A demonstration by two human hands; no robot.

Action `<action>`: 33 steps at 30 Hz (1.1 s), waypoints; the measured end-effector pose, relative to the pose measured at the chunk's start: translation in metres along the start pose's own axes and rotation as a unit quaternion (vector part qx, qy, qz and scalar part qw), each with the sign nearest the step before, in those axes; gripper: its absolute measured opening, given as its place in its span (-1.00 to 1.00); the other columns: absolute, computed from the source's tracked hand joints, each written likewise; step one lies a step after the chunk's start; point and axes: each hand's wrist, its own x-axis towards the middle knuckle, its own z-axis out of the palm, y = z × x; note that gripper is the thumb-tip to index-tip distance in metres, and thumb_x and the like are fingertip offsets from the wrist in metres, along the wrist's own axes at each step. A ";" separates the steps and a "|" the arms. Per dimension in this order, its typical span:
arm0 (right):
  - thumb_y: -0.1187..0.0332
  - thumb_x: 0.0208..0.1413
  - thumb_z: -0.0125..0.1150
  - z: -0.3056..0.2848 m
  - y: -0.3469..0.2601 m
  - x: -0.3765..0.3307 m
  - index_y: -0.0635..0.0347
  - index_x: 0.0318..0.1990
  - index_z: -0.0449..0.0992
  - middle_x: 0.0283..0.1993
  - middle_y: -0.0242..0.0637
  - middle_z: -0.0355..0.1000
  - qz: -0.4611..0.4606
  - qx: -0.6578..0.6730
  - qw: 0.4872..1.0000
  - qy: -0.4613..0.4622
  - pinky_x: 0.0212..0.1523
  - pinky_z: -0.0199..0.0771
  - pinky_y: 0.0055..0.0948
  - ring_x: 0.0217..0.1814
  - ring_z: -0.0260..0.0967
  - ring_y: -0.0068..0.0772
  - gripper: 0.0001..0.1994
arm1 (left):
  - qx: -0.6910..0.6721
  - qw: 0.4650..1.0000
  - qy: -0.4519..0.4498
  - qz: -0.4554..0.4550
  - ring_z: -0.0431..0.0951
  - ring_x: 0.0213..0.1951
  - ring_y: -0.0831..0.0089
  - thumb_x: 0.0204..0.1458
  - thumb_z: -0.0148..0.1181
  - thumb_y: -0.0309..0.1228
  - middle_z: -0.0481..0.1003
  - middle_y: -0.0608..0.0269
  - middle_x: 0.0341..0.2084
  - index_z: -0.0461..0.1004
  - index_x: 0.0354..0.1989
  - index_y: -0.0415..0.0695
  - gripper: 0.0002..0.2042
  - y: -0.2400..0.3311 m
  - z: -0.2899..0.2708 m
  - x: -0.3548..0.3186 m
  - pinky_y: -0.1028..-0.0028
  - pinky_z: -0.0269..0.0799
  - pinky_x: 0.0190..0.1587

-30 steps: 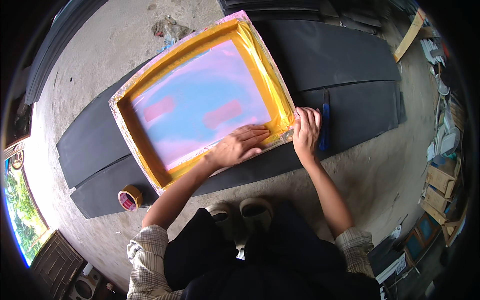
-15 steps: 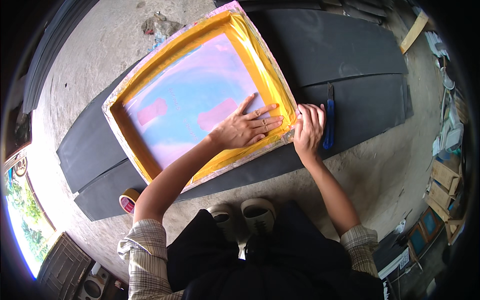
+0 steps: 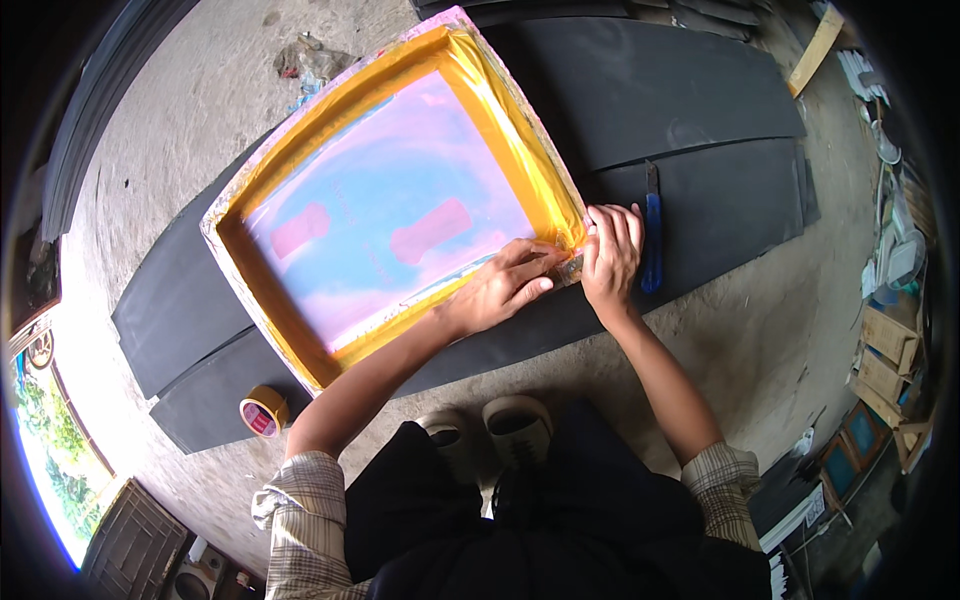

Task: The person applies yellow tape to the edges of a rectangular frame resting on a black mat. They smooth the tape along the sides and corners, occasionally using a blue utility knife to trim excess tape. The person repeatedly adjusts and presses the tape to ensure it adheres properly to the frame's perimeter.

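Observation:
A screen printing frame (image 3: 225,185) lies tilted across dark sheets. Yellow tape (image 3: 500,130) lines its inner walls, around a pink and blue mesh (image 3: 370,150) with two pink patches. At the frame's near right corner, my left hand (image 3: 500,285) has its fingers bent together on the tape, tips partly hidden. My right hand (image 3: 612,258) is curled around the outside of that same corner, touching the left fingertips or nearly so. Just right of it lies a blue utility knife (image 3: 653,240) with its blade out.
Large black sheets (image 3: 690,90) lie under the frame on a concrete floor (image 3: 700,340). A roll of yellow tape (image 3: 264,411) stands at the sheets' near left edge. Crumpled plastic (image 3: 312,62) lies beyond the frame. Wooden boxes (image 3: 890,340) and clutter line the right side.
My left hand, lying flat across the mesh and tape before, has drawn back toward the near right corner and bent its fingers. My right hand stays at the corner.

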 end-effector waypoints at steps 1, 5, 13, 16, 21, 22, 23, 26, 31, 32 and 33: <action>0.48 0.09 -0.03 -0.001 0.000 0.000 0.27 -0.10 0.44 -0.13 -0.22 0.41 -0.001 0.001 1.000 0.000 0.30 0.06 -0.02 0.04 0.32 -0.17 -0.77 | -0.029 0.999 0.011 -0.009 0.42 0.00 0.08 0.24 -0.06 -0.19 0.39 0.02 -0.02 0.39 0.14 -0.15 -0.60 0.000 0.000 0.003 0.22 0.31 0.10; 0.48 0.10 -0.04 0.001 -0.001 0.001 0.27 -0.11 0.44 -0.14 -0.22 0.41 -0.003 0.005 1.000 0.006 0.30 0.06 -0.02 0.03 0.32 -0.17 -0.78 | 0.017 0.999 0.017 -0.025 0.54 -0.26 0.12 0.13 0.08 -0.43 0.45 0.10 -0.16 0.49 0.02 -0.11 -0.72 -0.002 -0.001 0.020 0.24 0.49 -0.16; 0.47 0.11 -0.05 0.002 -0.001 -0.001 0.29 -0.13 0.44 -0.16 -0.21 0.41 -0.005 0.004 1.000 0.015 0.27 0.11 -0.03 -0.01 0.32 -0.14 -0.79 | 0.106 0.988 0.112 -0.001 0.53 -0.27 0.23 -0.08 0.17 -0.65 0.41 0.10 -0.23 0.44 0.10 -0.06 -0.52 0.010 0.024 0.009 0.30 0.53 -0.20; 0.48 0.11 -0.05 0.000 -0.002 0.003 0.31 -0.14 0.44 -0.16 -0.19 0.42 -0.015 -0.001 1.000 0.018 0.21 0.17 -0.07 -0.02 0.32 -0.12 -0.79 | 0.036 0.993 0.092 0.068 0.54 -0.20 0.20 -0.09 0.16 -0.66 0.43 0.04 -0.08 0.41 0.12 -0.15 -0.50 -0.006 0.012 0.009 0.29 0.52 -0.14; 0.51 0.09 -0.03 -0.001 0.001 0.000 0.36 -0.15 0.45 -0.17 -0.14 0.42 -0.023 0.008 0.999 0.021 0.02 0.29 -0.18 -0.06 0.33 -0.08 -0.80 | 0.201 0.967 -0.002 0.157 0.41 0.13 0.19 0.00 0.01 -0.58 0.28 0.06 0.21 0.28 0.22 -0.23 -0.49 0.000 -0.003 -0.017 0.35 0.43 0.09; 0.51 0.09 -0.03 -0.002 0.000 0.001 0.36 -0.15 0.45 -0.17 -0.14 0.42 -0.027 0.009 0.999 0.024 0.01 0.29 -0.18 -0.06 0.33 -0.08 -0.80 | 0.290 0.943 -0.021 0.161 0.36 0.20 0.20 0.03 -0.03 -0.56 0.24 0.08 0.26 0.24 0.25 -0.23 -0.48 0.010 -0.004 -0.028 0.36 0.40 0.15; 0.52 0.09 -0.03 -0.003 0.000 0.001 0.36 -0.15 0.45 -0.17 -0.14 0.42 -0.030 0.010 0.999 0.026 0.01 0.30 -0.18 -0.07 0.33 -0.07 -0.80 | 0.406 0.899 -0.088 0.138 0.14 0.34 0.28 0.07 -0.12 -0.46 0.12 0.14 0.33 0.13 0.31 -0.20 -0.45 0.016 -0.006 -0.036 0.32 0.20 0.31; 0.52 0.09 -0.03 -0.003 -0.001 0.001 0.36 -0.15 0.45 -0.18 -0.13 0.43 -0.039 0.014 0.999 0.025 -0.02 0.31 -0.20 -0.10 0.33 -0.06 -0.80 | 0.472 0.866 -0.090 0.137 0.03 0.39 0.32 0.11 -0.12 -0.41 0.01 0.15 0.38 0.05 0.34 -0.22 -0.44 0.017 -0.001 -0.054 0.26 0.05 0.37; 0.53 0.08 -0.03 -0.004 0.001 0.004 0.36 -0.15 0.45 -0.21 -0.14 0.44 -0.061 0.014 0.997 0.034 -0.08 0.33 -0.22 -0.16 0.35 -0.09 -0.79 | 0.489 0.858 -0.120 0.102 -0.03 0.40 0.28 0.16 -0.10 -0.35 -0.05 0.09 0.39 -0.01 0.34 -0.27 -0.42 0.013 -0.003 -0.098 0.22 0.00 0.39; 0.53 0.06 -0.03 -0.004 0.003 0.004 0.35 -0.16 0.45 -0.21 -0.13 0.44 -0.059 0.003 0.998 0.032 -0.08 0.34 -0.22 -0.16 0.36 -0.09 -0.79 | 0.505 0.848 -0.126 0.096 -0.03 0.40 0.27 0.16 -0.09 -0.34 -0.06 0.07 0.39 -0.02 0.34 -0.28 -0.42 0.014 -0.005 -0.106 0.22 0.01 0.38; 0.53 0.05 -0.02 -0.005 0.002 0.003 0.35 -0.15 0.45 -0.21 -0.13 0.44 -0.058 0.001 0.998 0.033 -0.08 0.34 -0.22 -0.17 0.36 -0.09 -0.79 | 0.516 0.843 -0.115 0.096 -0.01 0.40 0.24 0.14 -0.04 -0.33 -0.03 0.05 0.38 0.01 0.33 -0.31 -0.40 0.012 -0.004 -0.116 0.20 0.02 0.38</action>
